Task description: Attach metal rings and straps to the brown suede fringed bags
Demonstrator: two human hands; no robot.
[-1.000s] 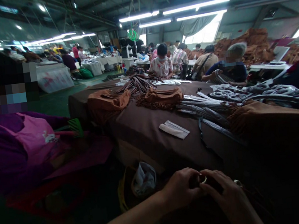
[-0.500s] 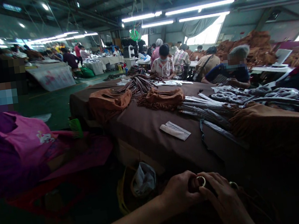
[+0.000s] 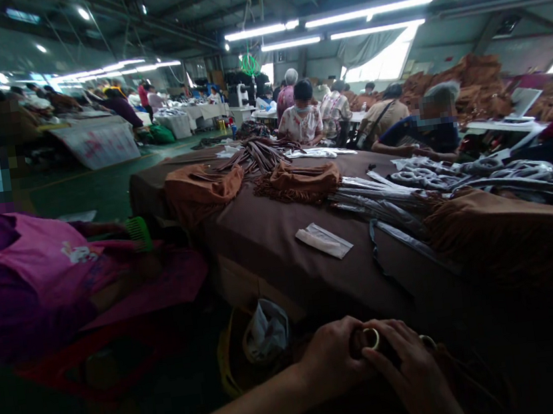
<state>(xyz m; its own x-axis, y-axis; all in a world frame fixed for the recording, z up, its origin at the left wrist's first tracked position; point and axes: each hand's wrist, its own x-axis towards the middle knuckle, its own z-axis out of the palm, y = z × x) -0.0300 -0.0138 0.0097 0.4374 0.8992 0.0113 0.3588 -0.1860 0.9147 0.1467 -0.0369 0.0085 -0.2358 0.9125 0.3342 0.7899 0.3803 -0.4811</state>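
Low in the head view, my left hand (image 3: pixel 332 354) and my right hand (image 3: pixel 410 355) meet over dark brown material (image 3: pixel 381 399) that is hard to make out in the shadow. A pale gold metal ring (image 3: pixel 372 338) shows between them. The fingers of my right hand curl round the ring's right side. My left hand is closed at its left side, gripping dark material beside it. A second metal ring (image 3: pixel 428 341) shows just beyond the right hand. What lies under both hands is mostly too dark to tell.
A brown-covered table (image 3: pixel 281 246) bears brown fringed pieces (image 3: pixel 306 180), white-wrapped straps (image 3: pixel 380 194) and a small plastic packet (image 3: pixel 324 240). A yellow basket (image 3: pixel 226 357) with a plastic bag (image 3: pixel 266 332) stands below its edge. At left sits a co-worker (image 3: pixel 56 261) with a green comb (image 3: pixel 139 234).
The gold ring has turned and shifted slightly between my hands, which stay together. At left, the co-worker has leaned back a little, and the comb has moved slightly.
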